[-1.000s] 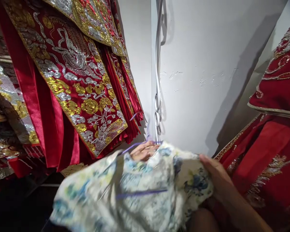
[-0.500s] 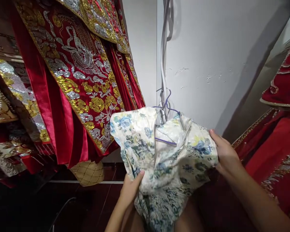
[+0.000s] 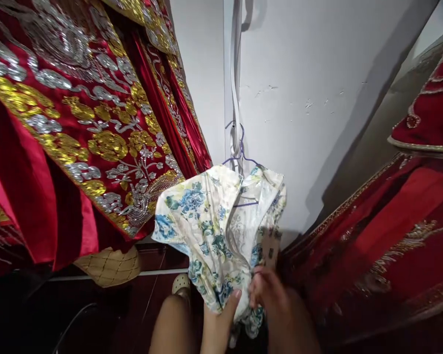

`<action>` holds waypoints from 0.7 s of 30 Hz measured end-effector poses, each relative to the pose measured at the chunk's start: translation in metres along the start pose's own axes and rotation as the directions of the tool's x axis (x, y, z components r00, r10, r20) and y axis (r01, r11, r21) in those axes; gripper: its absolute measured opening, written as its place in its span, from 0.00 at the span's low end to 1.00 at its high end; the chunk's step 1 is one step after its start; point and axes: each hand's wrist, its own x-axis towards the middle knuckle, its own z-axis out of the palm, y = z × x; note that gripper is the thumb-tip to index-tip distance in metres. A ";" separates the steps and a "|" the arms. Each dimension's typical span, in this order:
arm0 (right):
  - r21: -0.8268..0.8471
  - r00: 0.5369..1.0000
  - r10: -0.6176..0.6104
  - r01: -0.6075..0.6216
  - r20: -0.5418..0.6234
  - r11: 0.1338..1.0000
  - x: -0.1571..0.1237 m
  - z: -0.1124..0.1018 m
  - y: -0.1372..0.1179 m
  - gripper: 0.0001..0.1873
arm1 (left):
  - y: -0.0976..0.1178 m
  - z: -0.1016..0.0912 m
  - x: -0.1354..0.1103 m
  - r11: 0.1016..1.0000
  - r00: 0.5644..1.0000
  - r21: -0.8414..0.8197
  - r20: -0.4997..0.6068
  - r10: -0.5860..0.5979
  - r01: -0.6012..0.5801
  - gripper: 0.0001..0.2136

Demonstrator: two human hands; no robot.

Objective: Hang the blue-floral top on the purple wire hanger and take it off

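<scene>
A cream garment with a blue and green flower print [image 3: 214, 231] hangs on a thin purple wire hanger [image 3: 241, 155], which is hooked into a white strap [image 3: 236, 98] running down the white wall. Both of my hands are at the garment's lower part. My left hand [image 3: 219, 327] grips the fabric from below, thumb pressed on the print. My right hand [image 3: 276, 305] is closed on the cloth just to its right, slightly blurred. My bare knee [image 3: 173, 319] shows below.
Red garments with heavy gold and silver embroidery [image 3: 77, 123] hang close on the left. More red embroidered fabric [image 3: 398, 231] crowds the right side. A woven straw-coloured item [image 3: 109, 268] sits low by the dark floor. The white wall [image 3: 310, 123] stands straight ahead.
The garment now hangs from the strap by its hanger. Both hands slid from its sides down to its lower part and came close together. The view moved nearer the left garments.
</scene>
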 end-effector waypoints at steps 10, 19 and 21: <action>-0.056 0.929 0.279 -0.274 0.242 0.960 -0.006 -0.017 -0.012 0.23 | 0.005 0.013 -0.017 0.993 0.989 0.015 0.088 -0.120 0.119 0.28; 0.063 0.960 0.228 -0.240 0.163 0.969 -0.015 -0.012 -0.022 0.17 | 0.028 0.007 -0.019 0.947 0.914 -0.033 0.272 -0.300 0.320 0.22; 0.075 0.960 0.202 -0.220 0.192 0.973 -0.012 -0.011 -0.024 0.16 | 0.028 0.003 -0.019 0.953 0.936 -0.043 0.203 -0.286 0.301 0.26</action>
